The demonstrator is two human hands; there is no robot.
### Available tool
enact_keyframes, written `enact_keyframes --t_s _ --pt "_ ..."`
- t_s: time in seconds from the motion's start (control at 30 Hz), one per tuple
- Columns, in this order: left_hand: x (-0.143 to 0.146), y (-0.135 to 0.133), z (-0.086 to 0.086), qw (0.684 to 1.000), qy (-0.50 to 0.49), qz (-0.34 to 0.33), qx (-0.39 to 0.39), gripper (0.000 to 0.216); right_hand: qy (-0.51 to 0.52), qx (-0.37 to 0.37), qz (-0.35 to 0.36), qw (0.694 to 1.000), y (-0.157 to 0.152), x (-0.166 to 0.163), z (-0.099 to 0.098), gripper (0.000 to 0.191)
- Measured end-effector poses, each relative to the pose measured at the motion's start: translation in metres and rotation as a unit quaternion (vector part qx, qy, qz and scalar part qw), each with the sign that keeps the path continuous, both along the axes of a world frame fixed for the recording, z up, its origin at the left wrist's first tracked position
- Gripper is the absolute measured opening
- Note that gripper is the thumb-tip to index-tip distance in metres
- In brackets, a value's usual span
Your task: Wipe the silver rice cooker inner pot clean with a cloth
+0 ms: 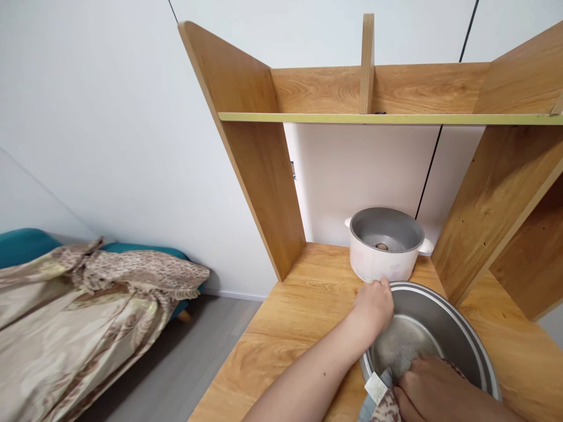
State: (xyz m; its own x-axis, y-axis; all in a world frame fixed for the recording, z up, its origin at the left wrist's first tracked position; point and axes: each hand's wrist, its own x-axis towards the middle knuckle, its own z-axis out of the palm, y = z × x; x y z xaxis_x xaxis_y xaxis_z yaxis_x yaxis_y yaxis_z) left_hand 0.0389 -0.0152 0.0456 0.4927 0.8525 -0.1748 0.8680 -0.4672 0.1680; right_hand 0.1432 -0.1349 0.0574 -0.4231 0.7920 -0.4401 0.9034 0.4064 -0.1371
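A wide metal basin (457, 328) rests on the wooden desk (303, 299). My left hand (373, 305) grips the basin's near-left rim, fingers curled over the edge. My right hand (433, 390) is inside the basin, closed on a patterned cloth (385, 404) with a white tag, pressing it against the inner wall. Behind the basin stands a white electric cooker base (385, 249) with a grey inner well, lid off.
A wooden shelf unit (264, 176) rises from the desk, with side panels left and right and a shelf board above. To the left, lower down, a teal sofa (26, 243) is covered with a patterned blanket (88, 310). White wall behind.
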Motion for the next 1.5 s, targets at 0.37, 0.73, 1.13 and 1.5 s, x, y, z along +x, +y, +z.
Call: enact_keyframes --t_s 0.37,0.73,1.13,1.5 --pt "0.0 0.001 -0.003 1.0 0.006 -0.009 0.011 0.034 0.0 -0.011 -0.01 1.0 0.0 -0.001 0.003 0.043" --pt "0.0 -0.001 0.002 1.0 0.016 -0.006 0.007 0.035 -0.002 0.006 -0.012 1.0 -0.002 0.001 -0.003 0.041" --pt "0.0 -0.004 0.013 0.999 0.033 -0.011 -0.007 0.039 -0.006 0.006 -0.019 1.0 -0.002 0.002 -0.005 0.047" --pt "0.0 -0.003 0.008 1.0 0.022 -0.004 -0.003 0.039 0.019 -0.01 -0.01 1.0 -0.001 -0.001 0.003 0.041"
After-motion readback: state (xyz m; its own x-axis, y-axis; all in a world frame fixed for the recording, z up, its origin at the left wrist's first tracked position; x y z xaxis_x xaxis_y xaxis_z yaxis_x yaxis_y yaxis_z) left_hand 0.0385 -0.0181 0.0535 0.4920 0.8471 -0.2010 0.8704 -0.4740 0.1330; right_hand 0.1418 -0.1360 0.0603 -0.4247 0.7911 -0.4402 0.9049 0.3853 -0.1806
